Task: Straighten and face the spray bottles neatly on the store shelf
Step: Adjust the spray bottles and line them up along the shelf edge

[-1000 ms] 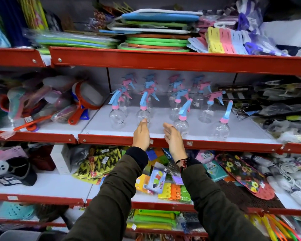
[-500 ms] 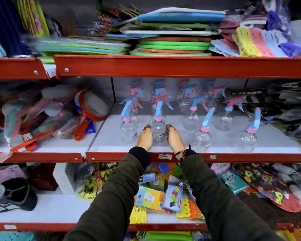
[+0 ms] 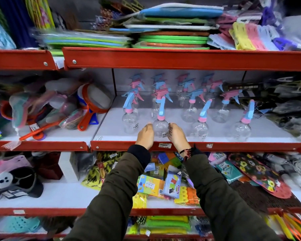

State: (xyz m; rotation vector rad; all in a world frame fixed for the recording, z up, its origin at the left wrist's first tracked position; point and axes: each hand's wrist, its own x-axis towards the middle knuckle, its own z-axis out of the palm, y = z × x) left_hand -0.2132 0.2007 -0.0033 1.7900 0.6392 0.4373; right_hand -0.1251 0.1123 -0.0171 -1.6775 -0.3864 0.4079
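Several clear spray bottles with blue and pink trigger heads stand in rows on the white middle shelf (image 3: 111, 122). One front bottle (image 3: 161, 126) sits at the shelf's edge between my hands. My left hand (image 3: 145, 135) presses its left side and my right hand (image 3: 176, 136) cups its right side, by the barcode sticker. Another front bottle (image 3: 129, 122) stands just left of it. Two more, one (image 3: 199, 129) and the other (image 3: 241, 130), stand to the right, their triggers pointing forward and tilted.
A red shelf lip (image 3: 233, 146) runs below the bottles, and a red beam (image 3: 181, 58) hangs above them. Orange strainers (image 3: 92, 101) and bagged goods crowd the left bay. Dark packaged items (image 3: 288, 108) lie on the right. Colourful packets fill the lower shelf (image 3: 160, 186).
Both hands went from hovering at the shelf lip to closing around one front spray bottle. The camera moved closer and tilted up a little.
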